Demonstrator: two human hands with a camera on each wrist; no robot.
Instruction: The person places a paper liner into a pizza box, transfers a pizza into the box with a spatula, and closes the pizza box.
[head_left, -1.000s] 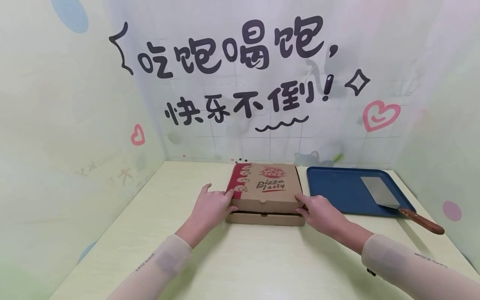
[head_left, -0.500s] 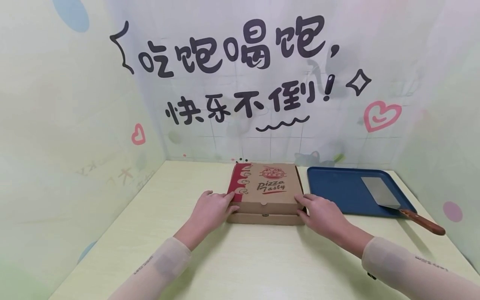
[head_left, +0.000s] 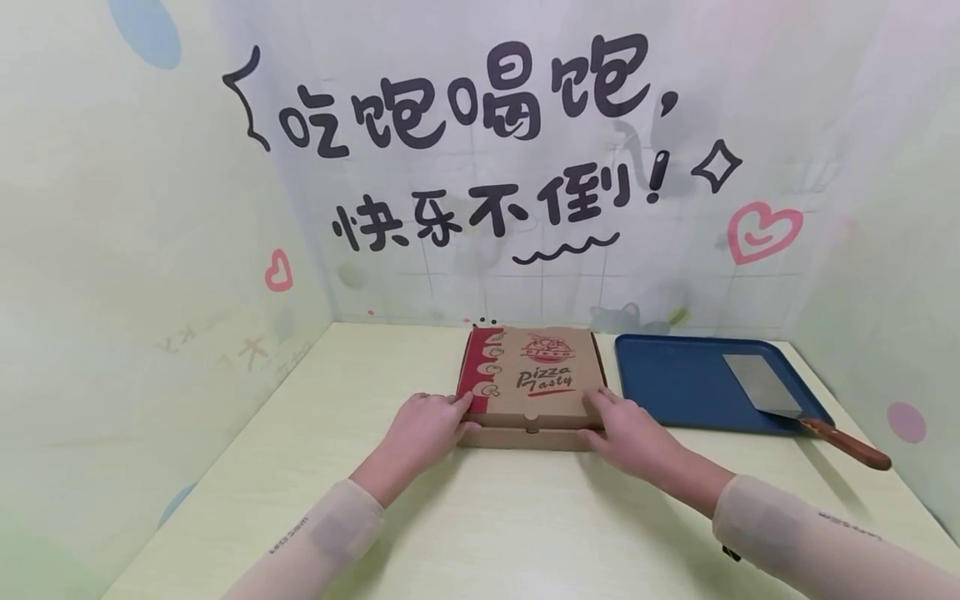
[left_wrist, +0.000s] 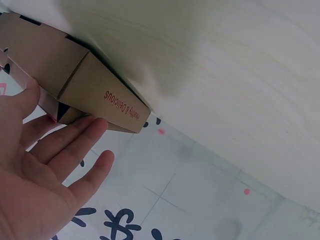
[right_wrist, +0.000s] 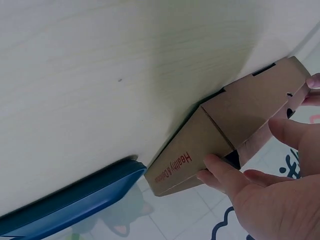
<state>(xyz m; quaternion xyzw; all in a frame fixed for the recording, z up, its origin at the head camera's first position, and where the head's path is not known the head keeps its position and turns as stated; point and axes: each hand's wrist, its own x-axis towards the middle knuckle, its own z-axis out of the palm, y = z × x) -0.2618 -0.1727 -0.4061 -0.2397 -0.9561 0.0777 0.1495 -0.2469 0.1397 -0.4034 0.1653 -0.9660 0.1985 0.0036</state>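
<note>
A brown cardboard pizza box [head_left: 551, 367] with a red strip and "Pizza Tasty" print lies on the table, its lid down over the base with a narrow gap along the front. At its front left corner, my left hand [head_left: 423, 432] pinches the lid, thumb on the front face and fingers at the side. The left wrist view shows its ring and little fingers stretched out along the box side [left_wrist: 107, 95]. My right hand [head_left: 633, 433] holds the front right corner, fingertips on the lid top and thumb against the front.
Right of the box lies a blue tray [head_left: 667, 383]. A pizza server [head_left: 761, 385] with a flat metal blade rests on it, its wooden handle [head_left: 847, 442] sticking out past the tray's edge. Printed walls enclose the table [head_left: 525, 517] at the back and sides.
The lid's front edge has come down towards the base, and the gap has narrowed. Both hands have lowered with it; the right hand has shifted inward to the left.
</note>
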